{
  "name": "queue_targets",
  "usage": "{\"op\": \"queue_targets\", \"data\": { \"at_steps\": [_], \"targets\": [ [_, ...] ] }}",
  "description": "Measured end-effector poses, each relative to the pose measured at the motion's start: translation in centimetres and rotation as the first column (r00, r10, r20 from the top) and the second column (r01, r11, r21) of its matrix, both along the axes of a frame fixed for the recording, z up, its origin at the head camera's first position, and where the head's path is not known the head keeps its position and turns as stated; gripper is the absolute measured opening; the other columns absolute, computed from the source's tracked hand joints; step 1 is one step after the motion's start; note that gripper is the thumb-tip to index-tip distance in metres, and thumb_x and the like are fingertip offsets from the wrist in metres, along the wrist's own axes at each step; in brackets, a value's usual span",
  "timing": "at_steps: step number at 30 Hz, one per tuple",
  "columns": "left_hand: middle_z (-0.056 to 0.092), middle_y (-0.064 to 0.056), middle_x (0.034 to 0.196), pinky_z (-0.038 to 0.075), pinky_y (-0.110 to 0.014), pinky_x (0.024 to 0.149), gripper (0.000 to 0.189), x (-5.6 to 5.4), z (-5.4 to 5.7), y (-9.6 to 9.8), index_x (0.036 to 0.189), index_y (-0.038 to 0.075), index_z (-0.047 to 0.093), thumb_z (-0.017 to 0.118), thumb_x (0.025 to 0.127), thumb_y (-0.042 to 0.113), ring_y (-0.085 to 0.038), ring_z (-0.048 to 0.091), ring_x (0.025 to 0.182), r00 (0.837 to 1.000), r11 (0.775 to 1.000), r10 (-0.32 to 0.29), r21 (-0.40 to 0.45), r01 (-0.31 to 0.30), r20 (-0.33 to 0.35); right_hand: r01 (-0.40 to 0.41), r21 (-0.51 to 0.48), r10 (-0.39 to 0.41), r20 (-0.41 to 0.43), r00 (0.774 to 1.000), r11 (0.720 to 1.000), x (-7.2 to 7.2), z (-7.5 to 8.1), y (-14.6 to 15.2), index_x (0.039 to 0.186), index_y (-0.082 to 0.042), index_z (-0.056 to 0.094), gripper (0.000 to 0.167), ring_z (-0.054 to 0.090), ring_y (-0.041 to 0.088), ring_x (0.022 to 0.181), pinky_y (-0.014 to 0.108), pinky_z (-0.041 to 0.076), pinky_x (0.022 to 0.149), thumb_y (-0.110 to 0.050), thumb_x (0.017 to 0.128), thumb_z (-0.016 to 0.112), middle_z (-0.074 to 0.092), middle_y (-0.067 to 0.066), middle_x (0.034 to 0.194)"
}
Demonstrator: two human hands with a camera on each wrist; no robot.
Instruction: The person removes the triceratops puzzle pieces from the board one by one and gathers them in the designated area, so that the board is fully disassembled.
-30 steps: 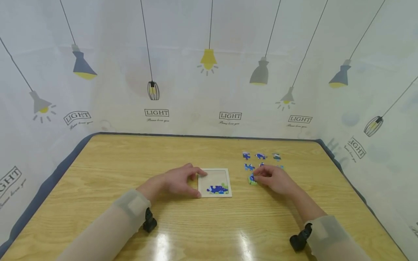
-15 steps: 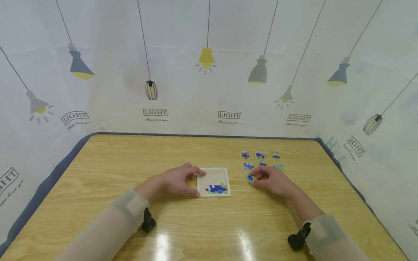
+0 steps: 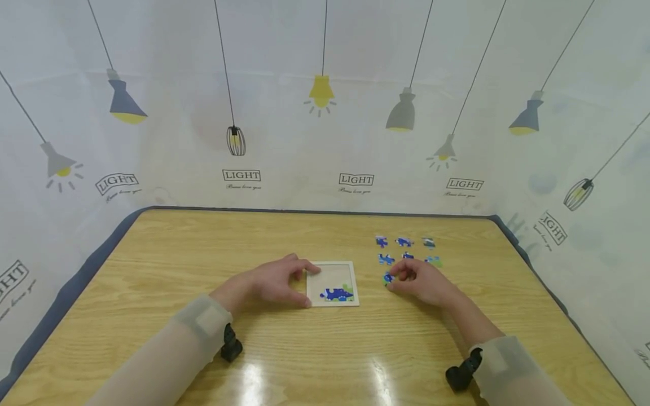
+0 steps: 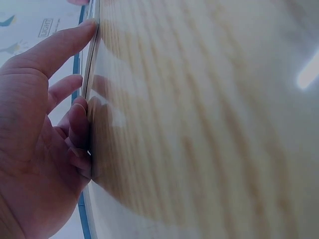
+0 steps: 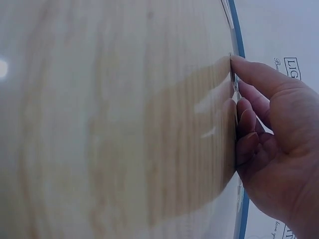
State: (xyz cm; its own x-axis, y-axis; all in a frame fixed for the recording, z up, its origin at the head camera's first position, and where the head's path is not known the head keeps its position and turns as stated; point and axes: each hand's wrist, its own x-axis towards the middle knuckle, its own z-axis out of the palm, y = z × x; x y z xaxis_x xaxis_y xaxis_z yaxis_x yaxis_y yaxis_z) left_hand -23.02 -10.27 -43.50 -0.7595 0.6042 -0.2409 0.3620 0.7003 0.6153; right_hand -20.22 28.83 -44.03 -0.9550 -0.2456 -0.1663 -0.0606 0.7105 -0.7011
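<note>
A square, pale puzzle frame (image 3: 332, 269) lies on the table in the head view, with joined blue and green jigsaw pieces (image 3: 337, 294) along its lower right. At its left side my left hand (image 3: 278, 282) rests, thumb at the near corner and index finger stretched over the upper part. The left wrist view shows that thumb (image 4: 65, 45) reaching to the frame's edge. To the right of the frame, my right hand (image 3: 424, 280) pinches a blue and green jigsaw piece (image 3: 388, 278) between thumb and index finger, low over the table. Its fingers partly cover the piece.
Beyond my right hand, loose jigsaw pieces lie in two rows, among them a blue one (image 3: 404, 242) and a green-blue one (image 3: 434, 260). The wooden table (image 3: 315, 349) ends at the back against a white curtain (image 3: 284, 113) printed with lamps.
My right thumb and index finger have drawn the blue and green piece slightly left and more of a second-row piece shows. The left hand and the frame keep their places.
</note>
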Motion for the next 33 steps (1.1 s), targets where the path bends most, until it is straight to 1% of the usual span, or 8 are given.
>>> {"op": "queue_targets", "data": {
  "at_steps": [3,8,12,16,19,23,27,33],
  "targets": [
    [0.056,0.002,0.123,0.045,-0.043,0.100,0.074,0.0,0.0,-0.1,0.155,0.037,0.060,0.089,0.089,0.052,-0.021,0.053,0.111,1.000,1.000,0.001,0.002,-0.001,0.002,-0.010,0.000,0.010,0.002,1.000,1.000,0.0,0.0,0.0,0.125,-0.011,0.071,0.036,0.054,0.023,0.098,0.038,0.046,0.086,-0.034,0.100,0.082,0.062,0.008,0.114],
    [0.056,0.002,0.123,0.045,-0.044,0.100,0.074,0.1,-0.1,-0.2,0.155,0.038,0.060,0.089,0.089,0.052,-0.021,0.053,0.111,1.000,1.000,0.005,0.001,-0.005,-0.002,-0.001,-0.005,0.001,0.013,1.000,1.000,0.1,0.2,-0.1,0.128,-0.011,0.070,0.041,0.057,0.023,0.101,0.038,0.048,0.089,-0.038,0.099,0.082,0.064,0.009,0.117],
    [0.056,0.001,0.122,0.045,-0.044,0.099,0.073,0.2,-0.1,-0.2,0.155,0.038,0.060,0.089,0.089,0.052,-0.021,0.053,0.111,1.000,1.000,0.005,0.007,-0.005,0.004,0.010,-0.012,-0.010,0.005,1.000,1.000,0.4,0.6,-0.9,0.128,-0.012,0.071,0.039,0.060,0.022,0.101,0.036,0.051,0.086,-0.037,0.101,0.081,0.068,0.007,0.118],
    [0.056,0.002,0.122,0.045,-0.045,0.100,0.073,0.2,0.0,-0.1,0.154,0.039,0.060,0.089,0.089,0.051,-0.021,0.053,0.111,1.000,1.000,0.013,0.003,-0.013,0.009,-0.042,-0.056,0.042,-0.008,0.999,0.998,1.0,1.2,-2.7,0.127,-0.009,0.072,0.033,0.061,0.022,0.094,0.032,0.053,0.076,-0.031,0.103,0.078,0.070,0.008,0.114],
    [0.056,0.002,0.122,0.045,-0.044,0.100,0.074,0.2,0.0,-0.1,0.155,0.038,0.059,0.089,0.089,0.052,-0.020,0.053,0.111,1.000,1.000,0.013,-0.003,-0.013,0.002,-0.097,-0.078,0.096,-0.011,0.995,0.992,1.4,1.5,-4.5,0.125,-0.009,0.072,0.031,0.060,0.021,0.091,0.029,0.052,0.072,-0.030,0.103,0.078,0.070,0.007,0.112],
    [0.056,0.002,0.121,0.046,-0.043,0.099,0.074,0.1,-0.1,-0.1,0.155,0.037,0.059,0.089,0.088,0.052,-0.020,0.054,0.109,1.000,1.000,0.001,0.004,-0.001,-0.009,-0.158,-0.112,0.159,0.001,0.987,0.981,1.6,1.7,-6.7,0.123,-0.011,0.073,0.027,0.061,0.019,0.089,0.028,0.051,0.071,-0.027,0.103,0.079,0.069,0.006,0.110],
    [0.056,0.001,0.121,0.047,-0.043,0.098,0.075,0.0,-0.2,-0.2,0.155,0.035,0.060,0.089,0.088,0.054,-0.020,0.054,0.108,1.000,1.000,-0.009,0.016,0.009,-0.014,-0.203,-0.141,0.207,0.014,0.978,0.969,1.4,1.6,-8.4,0.122,-0.012,0.074,0.025,0.062,0.020,0.088,0.028,0.052,0.071,-0.025,0.102,0.079,0.070,0.005,0.110],
    [0.056,0.001,0.122,0.046,-0.043,0.098,0.073,-0.1,-0.4,-0.2,0.155,0.035,0.059,0.088,0.089,0.053,-0.021,0.053,0.108,1.000,1.000,-0.020,0.023,0.020,-0.008,-0.229,-0.125,0.233,0.019,0.972,0.965,0.9,1.4,-10.2,0.121,-0.013,0.074,0.024,0.061,0.018,0.089,0.029,0.051,0.073,-0.023,0.100,0.080,0.070,0.002,0.108]
  ]
}}
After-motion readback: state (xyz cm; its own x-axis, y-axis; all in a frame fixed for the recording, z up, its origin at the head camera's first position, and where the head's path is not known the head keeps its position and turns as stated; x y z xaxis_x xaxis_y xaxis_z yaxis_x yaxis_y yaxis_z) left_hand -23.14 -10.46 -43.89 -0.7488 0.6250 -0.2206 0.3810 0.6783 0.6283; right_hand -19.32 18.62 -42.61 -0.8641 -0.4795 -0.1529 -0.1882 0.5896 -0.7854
